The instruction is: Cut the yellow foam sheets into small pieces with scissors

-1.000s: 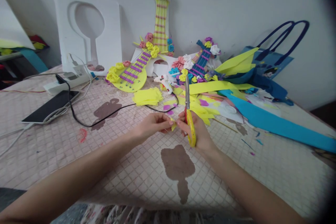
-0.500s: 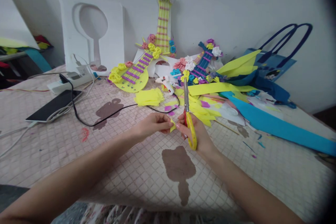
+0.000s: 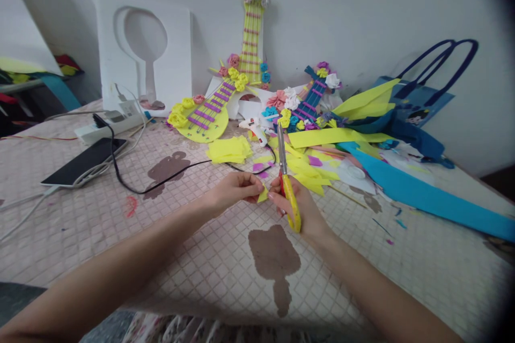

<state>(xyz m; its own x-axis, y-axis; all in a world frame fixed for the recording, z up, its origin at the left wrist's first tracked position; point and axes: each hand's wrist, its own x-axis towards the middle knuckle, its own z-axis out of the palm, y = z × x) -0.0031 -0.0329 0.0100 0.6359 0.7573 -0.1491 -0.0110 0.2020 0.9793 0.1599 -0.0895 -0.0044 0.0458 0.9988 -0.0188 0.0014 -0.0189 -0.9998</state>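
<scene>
Between the thumb and fingers of my left hand [image 3: 241,188] is a small folded piece of yellow paper [image 3: 263,193]. My right hand [image 3: 300,203] is wrapped round the yellow and red handles of a pair of scissors [image 3: 282,158], whose blades point up and away from me and look closed. My right fingertips are close to the yellow piece; whether they touch it I cannot tell. Beyond my hands lies a stack of yellow paper pieces [image 3: 229,149], with a white glue gun [image 3: 256,131] just behind it.
Yellow scraps [image 3: 309,171] and a long blue strip [image 3: 434,193] spread to the right. Paper-flower-trimmed instrument models [image 3: 207,118] lean at the back. At left are a phone [image 3: 82,162], a power strip [image 3: 110,122] and loose cables. A blue bag [image 3: 422,99] stands at back right.
My right fingers have drawn back slightly from the yellow piece, and the scissors have tilted a little to the left. My left hand keeps its pinch.
</scene>
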